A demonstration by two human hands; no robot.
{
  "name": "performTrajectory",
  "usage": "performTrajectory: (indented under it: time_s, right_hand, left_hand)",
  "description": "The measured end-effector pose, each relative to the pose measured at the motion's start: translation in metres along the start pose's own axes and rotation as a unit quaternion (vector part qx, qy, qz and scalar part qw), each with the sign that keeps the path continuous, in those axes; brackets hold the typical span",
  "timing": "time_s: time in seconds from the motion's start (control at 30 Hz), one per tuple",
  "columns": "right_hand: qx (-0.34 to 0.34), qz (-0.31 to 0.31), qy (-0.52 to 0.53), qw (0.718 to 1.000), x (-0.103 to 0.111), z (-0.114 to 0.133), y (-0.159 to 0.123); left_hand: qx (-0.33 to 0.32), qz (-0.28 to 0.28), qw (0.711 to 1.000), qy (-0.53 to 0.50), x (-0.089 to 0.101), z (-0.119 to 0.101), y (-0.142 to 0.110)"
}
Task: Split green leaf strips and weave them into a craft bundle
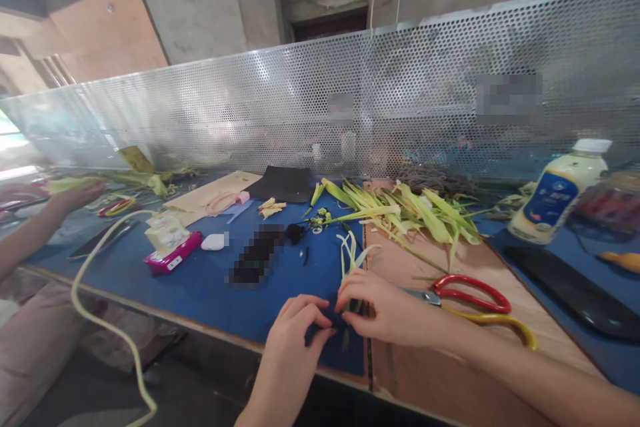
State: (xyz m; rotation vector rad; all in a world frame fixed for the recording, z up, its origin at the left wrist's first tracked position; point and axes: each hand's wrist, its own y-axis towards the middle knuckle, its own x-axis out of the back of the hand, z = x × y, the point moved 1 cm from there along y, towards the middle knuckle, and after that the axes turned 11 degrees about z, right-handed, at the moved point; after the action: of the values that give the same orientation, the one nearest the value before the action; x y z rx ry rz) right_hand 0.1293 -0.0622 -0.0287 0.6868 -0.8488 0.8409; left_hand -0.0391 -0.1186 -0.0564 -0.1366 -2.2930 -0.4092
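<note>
My left hand and my right hand meet at the front edge of the blue table top. Both have their fingers curled and pinched around the lower end of a bundle of pale green leaf strips that fans upward from between them. What exactly lies under the fingertips is partly hidden. Red-handled scissors lie on the brown board just right of my right hand, beside a yellow-handled tool. A heap of green and yellow leaves lies further back.
Another person's arm and hand reach in at the far left. A pink tissue pack, a white bottle, a black tray, a dark mat and a cream hose sit around. A perforated metal screen bounds the back.
</note>
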Motion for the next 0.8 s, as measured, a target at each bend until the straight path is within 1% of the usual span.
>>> performTrajectory:
  time_s: [0.17,0.37,0.47,0.67,0.8]
  right_hand:
    - [-0.008,-0.006,0.007,1.000,-0.001,0.000,0.001]
    - [0.000,0.026,-0.003,1.000,-0.009,0.001,0.003]
    - [-0.001,0.028,-0.001,1.000,-0.011,0.003,0.003]
    - [-0.007,0.039,0.009,0.999,-0.008,0.009,0.001]
    - [-0.007,0.046,-0.001,0.999,-0.008,0.008,0.001]
  left_hand:
    - [0.002,-0.001,1.000,0.012,-0.002,0.001,0.001]
    - [-0.013,-0.014,0.999,0.029,-0.002,-0.001,-0.001]
    - [-0.020,-0.015,0.999,0.038,-0.001,-0.001,-0.001]
    - [-0.036,0.029,0.997,0.065,0.007,0.005,0.000]
    - [-0.045,0.056,0.995,0.065,0.013,0.002,-0.001]
